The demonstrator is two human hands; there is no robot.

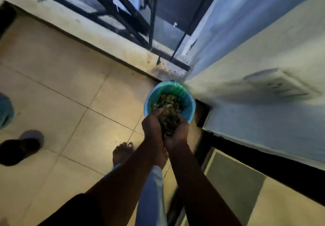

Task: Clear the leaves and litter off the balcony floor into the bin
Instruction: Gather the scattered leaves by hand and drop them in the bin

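A small blue bin [190, 107] with a green liner stands on the tiled balcony floor in the corner by the wall. Inside it lies a heap of dry leaves [169, 101]. My left hand [153, 126] and my right hand [177, 132] are cupped together over the bin's near rim. Between them they hold a bunch of leaves [168, 124], pressed in from both sides. The palms are hidden by the leaves.
A black metal railing [133, 14] on a low concrete kerb [98, 34] runs along the far side. The wall [263, 88] rises on the right. My bare foot [122, 152] stands just behind the bin. A dark slipper [19, 148] lies at the left.
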